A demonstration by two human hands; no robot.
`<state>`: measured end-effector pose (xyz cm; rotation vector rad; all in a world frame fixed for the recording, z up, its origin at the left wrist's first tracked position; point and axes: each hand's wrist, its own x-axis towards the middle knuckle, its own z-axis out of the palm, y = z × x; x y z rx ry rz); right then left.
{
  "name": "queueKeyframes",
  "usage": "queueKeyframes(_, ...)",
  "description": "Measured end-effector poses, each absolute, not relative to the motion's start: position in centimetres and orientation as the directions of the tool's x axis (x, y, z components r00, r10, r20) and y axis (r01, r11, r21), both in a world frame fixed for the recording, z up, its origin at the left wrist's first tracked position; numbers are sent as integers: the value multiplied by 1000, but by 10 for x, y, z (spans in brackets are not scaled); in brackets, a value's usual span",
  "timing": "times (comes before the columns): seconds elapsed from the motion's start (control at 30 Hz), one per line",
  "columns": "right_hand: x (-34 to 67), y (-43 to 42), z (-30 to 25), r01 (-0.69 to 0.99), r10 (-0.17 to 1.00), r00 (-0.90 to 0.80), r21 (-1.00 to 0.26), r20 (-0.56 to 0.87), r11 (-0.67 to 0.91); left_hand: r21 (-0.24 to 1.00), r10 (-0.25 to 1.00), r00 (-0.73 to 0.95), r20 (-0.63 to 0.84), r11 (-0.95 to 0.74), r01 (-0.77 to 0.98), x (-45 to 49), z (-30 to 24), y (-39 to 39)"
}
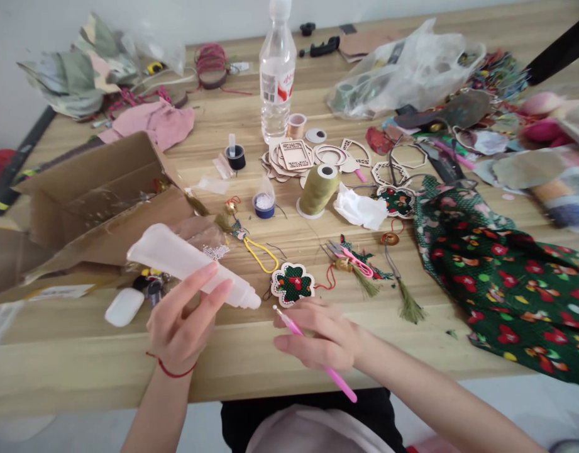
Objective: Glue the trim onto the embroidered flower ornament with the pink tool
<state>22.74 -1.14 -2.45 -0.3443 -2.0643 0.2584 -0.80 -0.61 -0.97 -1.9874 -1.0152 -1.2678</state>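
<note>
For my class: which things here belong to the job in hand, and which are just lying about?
Likely belong:
white tube, in the left hand
pink pen, in the right hand
clover charm, just beyond the right hand
white beads

Seemingly just lying about:
water bottle
cardboard box
plastic bag
scissors
green thread spool

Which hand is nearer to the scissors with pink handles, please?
Right: the right hand, holding a pink pen, is just below the scissors in view; the left hand, holding a white tube, is farther left.

Single head-worn view, facing forward and down over tabletop (pixel 244 365), close; lap (pixel 312 434) nearest, wall (pixel 223 16) farthest.
</note>
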Motion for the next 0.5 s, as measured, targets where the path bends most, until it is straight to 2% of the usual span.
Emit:
queueKeyframes(0.1, 224, -12, -27, 143, 343, -466, -313, 815, 939, -49, 323, 266, 908, -549, 834, -6, -10, -7)
queueKeyframes(0.2, 223, -12, -29, 115, 337, -463, -322, 820, 940, -58, 268, 258, 928, -581, 812, -4, -9, -9)
queueKeyframes(0.37, 220, -12, -32, 89, 341, -445, -338, 828, 937, 64, 425, 238, 873, -584, 809, -6, -5, -17)
queueKeyframes(0.5, 219, -12, -32, 105, 344, -450, -334, 824, 937, 84, 420, 204, 885, -573, 815, -8, -7, -20)
